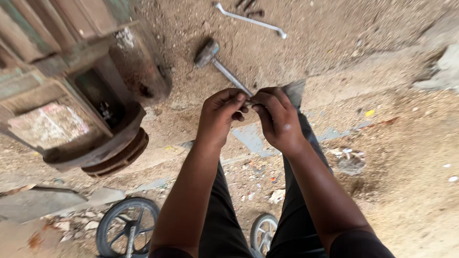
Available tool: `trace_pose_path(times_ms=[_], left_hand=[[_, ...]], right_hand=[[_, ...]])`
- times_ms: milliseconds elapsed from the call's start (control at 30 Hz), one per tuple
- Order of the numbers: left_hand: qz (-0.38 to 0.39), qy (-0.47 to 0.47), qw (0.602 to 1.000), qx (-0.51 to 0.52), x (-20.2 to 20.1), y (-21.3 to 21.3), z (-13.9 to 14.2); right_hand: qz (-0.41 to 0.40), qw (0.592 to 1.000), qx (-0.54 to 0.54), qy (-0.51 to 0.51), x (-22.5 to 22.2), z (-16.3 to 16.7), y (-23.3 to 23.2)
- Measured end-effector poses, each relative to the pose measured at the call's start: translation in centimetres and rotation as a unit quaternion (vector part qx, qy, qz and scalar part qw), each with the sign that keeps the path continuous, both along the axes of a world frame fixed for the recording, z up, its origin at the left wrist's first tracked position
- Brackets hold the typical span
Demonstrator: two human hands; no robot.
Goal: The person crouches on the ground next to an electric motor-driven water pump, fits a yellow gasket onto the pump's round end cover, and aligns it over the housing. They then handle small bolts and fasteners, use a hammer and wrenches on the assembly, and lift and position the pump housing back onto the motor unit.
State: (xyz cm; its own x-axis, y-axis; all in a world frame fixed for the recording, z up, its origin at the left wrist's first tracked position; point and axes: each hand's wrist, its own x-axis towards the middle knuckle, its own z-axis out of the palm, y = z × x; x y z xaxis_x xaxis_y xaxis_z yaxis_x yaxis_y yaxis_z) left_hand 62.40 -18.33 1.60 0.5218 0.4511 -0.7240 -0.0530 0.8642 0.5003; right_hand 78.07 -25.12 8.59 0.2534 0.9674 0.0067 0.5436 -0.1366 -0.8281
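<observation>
My left hand (221,114) and my right hand (276,119) are held together in front of me, fingertips meeting around a small metal piece (249,102) that is mostly hidden by the fingers. Both hands pinch it from either side. Beyond the hands a hammer (217,61) with a metal handle lies on the sandy ground, its handle running toward my fingers. My legs in dark trousers show below the arms.
A large rusty machine (91,91) with a pulley wheel (119,155) stands at the left. A bent metal wrench (249,20) lies at the top. Two small wheels (126,227) (263,233) sit near my legs. Debris litters the dirt at right.
</observation>
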Motion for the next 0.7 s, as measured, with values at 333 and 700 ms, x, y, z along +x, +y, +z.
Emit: trace_pose_path(times_ms=[333,700], left_hand=[[-0.410,0.362,0.697,0.464,-7.4,-3.3,-1.9],[0.021,-0.086,0.987,0.136,-2.2,-0.6,1.8]], right_hand=[[-0.026,0.994,0.005,0.104,-1.1,-0.5,-1.5],[-0.048,0.991,0.043,0.116,-1.7,0.2,-1.3]])
